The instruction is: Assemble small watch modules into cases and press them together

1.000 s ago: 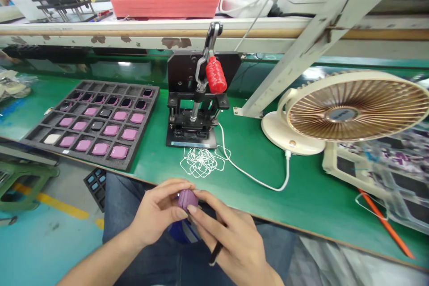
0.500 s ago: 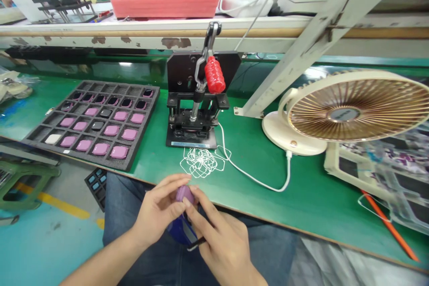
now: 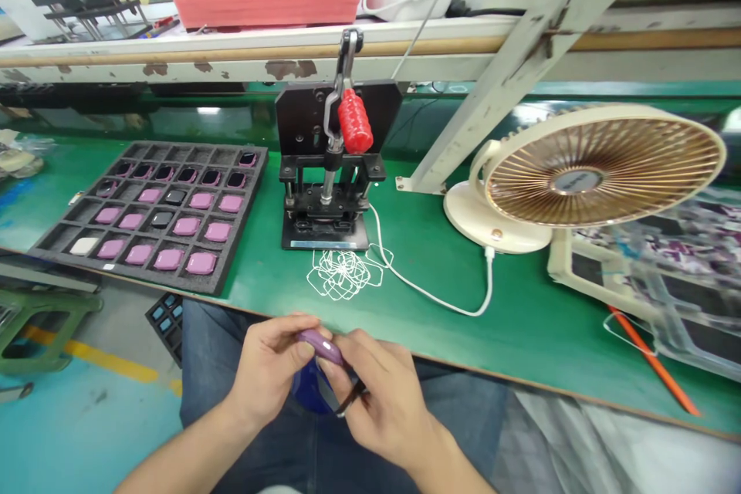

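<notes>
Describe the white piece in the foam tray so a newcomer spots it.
Left of the red-gripped press sits a black foam tray. The piece is at the front row's left end, the only white one among pink and black.

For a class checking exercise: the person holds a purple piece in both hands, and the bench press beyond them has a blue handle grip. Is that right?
No: the handle grip of the bench press is red, not blue, as the head view shows. The person does hold the purple piece in both hands, the left hand and the right hand.
</notes>
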A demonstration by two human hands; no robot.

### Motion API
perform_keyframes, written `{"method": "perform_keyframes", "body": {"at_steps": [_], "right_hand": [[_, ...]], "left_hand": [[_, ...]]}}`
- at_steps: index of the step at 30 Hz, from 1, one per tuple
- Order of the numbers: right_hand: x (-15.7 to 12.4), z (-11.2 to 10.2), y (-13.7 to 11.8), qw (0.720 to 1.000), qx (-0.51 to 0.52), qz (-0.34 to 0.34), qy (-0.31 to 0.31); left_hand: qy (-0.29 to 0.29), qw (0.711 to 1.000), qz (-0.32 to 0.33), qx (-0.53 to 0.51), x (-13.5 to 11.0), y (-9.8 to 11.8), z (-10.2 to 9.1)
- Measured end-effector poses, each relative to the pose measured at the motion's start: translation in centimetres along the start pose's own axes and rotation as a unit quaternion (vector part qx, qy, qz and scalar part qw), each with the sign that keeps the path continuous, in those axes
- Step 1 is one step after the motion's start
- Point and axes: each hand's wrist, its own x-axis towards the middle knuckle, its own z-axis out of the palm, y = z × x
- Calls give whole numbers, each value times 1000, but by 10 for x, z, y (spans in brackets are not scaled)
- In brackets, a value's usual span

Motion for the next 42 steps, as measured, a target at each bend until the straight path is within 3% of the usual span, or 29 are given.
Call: {"method": "perform_keyframes", "body": {"at_steps": [2,4,6,8,10,12,13,14,16,18,19,20,22,25,28,30,33,36,38,40,42], "right_hand": [[-1,2,-1,1000,18,-6,21],[0,4,-2,997,57,31,35],[3,4,-1,980,145,131,28],[6,4,2,925,275,260,2],[8,3,3,848,391,356,-30],[10,1,3,797,449,398,-67],[12,-2,2,791,453,401,-86],[15,-6,0,802,436,393,-108],[31,-23,-2,873,331,337,-123],[60,-48,-2,960,155,228,-50],[78,-63,-1,985,64,160,16],[98,-76,0,993,-15,88,82],[138,-97,2,977,-136,-56,155],[184,-107,6,925,-284,-223,115],[212,-107,8,879,-342,-313,111],[226,-112,2,888,-309,-311,141],[241,-124,-13,914,-248,-221,233],[229,-121,-13,896,-243,-170,330],[200,-102,3,915,-256,-156,268],[165,-75,31,947,-289,-111,90],[141,-48,62,943,-326,-48,-42]], "left_hand": [[3,1000,19,-10,-1,-4,2],[24,999,23,1,-1,-6,4],[27,997,23,74,3,-5,3],[-11,972,86,217,9,1,-2],[-83,899,218,370,14,10,-9],[-162,800,336,470,17,21,-18],[-193,760,373,496,19,27,-22],[-213,730,401,511,20,32,-26],[-207,708,428,522,27,41,-29],[-165,721,418,527,42,47,-27],[-143,731,399,535,53,48,-24],[-126,738,374,548,64,48,-20],[-112,735,331,581,89,45,-11],[-94,717,306,619,119,39,0],[-71,712,301,630,132,32,0],[-66,719,293,627,133,28,-4],[-69,741,283,605,130,27,-11],[-50,773,285,565,122,33,-21],[-18,791,293,536,112,39,-31],[14,803,299,515,100,43,-41],[39,809,301,503,88,45,-49]]}}
